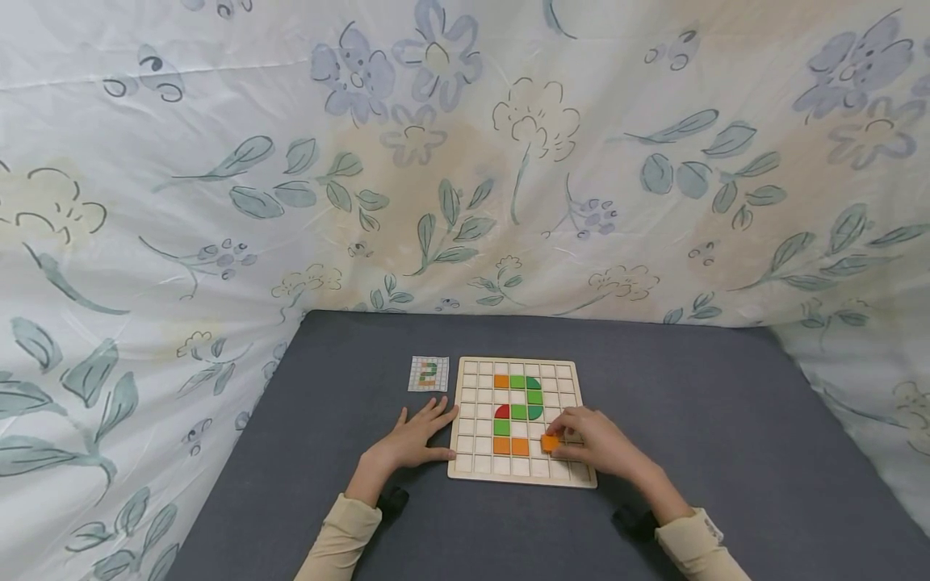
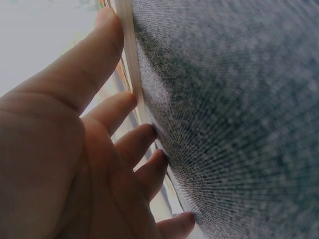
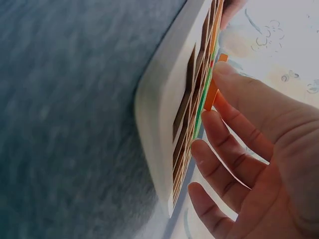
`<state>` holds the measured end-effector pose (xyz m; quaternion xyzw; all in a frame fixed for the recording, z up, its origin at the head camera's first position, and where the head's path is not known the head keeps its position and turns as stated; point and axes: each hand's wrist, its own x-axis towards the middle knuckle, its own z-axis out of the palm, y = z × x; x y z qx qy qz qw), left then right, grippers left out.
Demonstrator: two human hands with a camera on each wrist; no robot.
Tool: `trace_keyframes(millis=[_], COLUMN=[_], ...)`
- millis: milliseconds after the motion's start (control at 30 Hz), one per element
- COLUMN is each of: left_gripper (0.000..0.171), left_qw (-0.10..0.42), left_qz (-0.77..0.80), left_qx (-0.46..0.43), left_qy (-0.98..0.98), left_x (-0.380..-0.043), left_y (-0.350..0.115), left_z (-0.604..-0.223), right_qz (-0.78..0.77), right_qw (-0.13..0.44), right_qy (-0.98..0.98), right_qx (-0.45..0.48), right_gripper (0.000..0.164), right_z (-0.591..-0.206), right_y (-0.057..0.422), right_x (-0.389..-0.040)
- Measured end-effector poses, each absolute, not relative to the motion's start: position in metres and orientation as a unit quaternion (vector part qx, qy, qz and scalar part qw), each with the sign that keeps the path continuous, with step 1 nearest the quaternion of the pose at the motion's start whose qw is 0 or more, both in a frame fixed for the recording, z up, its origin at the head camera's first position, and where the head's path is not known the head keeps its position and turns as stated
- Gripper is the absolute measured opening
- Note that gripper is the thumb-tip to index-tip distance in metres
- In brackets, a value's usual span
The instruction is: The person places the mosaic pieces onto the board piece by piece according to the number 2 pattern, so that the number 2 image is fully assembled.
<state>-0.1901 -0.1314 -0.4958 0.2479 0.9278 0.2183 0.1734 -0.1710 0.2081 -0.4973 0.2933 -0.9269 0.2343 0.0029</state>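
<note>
A wooden grid board (image 1: 475,464) lies on the dark table, with orange, green and red tiles set in some of its squares. My right hand (image 1: 599,442) pinches an orange square tile (image 1: 550,444) between thumb and fingers, over the lower right part of the board. In the right wrist view the orange tile (image 3: 212,94) is tilted, just off the grid. My left hand (image 1: 408,440) is spread flat at the board's left edge, thumb and fingertips touching it. The left wrist view shows the straight fingers (image 2: 134,144) along the board's side (image 2: 130,55).
A small pattern card (image 1: 429,374) with a coloured grid picture lies beyond the left hand, beside the board's upper left corner. Behind the table (image 1: 349,347) hangs a flowered cloth (image 1: 465,177), which also runs down the left and right sides.
</note>
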Motion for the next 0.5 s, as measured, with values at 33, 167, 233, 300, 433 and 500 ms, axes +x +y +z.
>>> trace_keyframes(millis=[33,167,233,300,433,500], left_gripper=[0.078,0.078,0.078,0.078,0.078,0.078], left_qw=[0.174,0.174,0.174,0.174,0.174,0.175], left_qz=[0.219,0.219,0.219,0.218,0.217,0.217], left_qx=[0.248,0.247,0.248,0.248,0.251,0.251], left_qy=[0.928,0.928,0.928,0.928,0.927,0.927], left_x=[-0.190,-0.190,-0.190,-0.190,-0.191,-0.191], left_y=[-0.131,-0.132,-0.132,-0.132,-0.132,-0.132], left_z=[-0.496,-0.496,-0.496,-0.497,-0.497,-0.496], right_qz=[0.235,0.234,0.232,0.227,0.221,0.217], right_qw=[-0.001,-0.003,0.003,0.010,0.020,0.023], right_qy=[-0.927,-0.927,-0.926,-0.925,-0.926,-0.927], right_qx=[0.292,0.294,0.299,0.303,0.306,0.304], right_gripper=[0.025,0.023,0.023,0.023,0.024,0.025], right_z=[-0.497,-0.497,-0.497,-0.498,-0.500,-0.500], right_y=[0.206,0.200,0.198,0.195,0.192,0.191], right_x=[-0.171,-0.170,-0.170,-0.170,-0.172,-0.172])
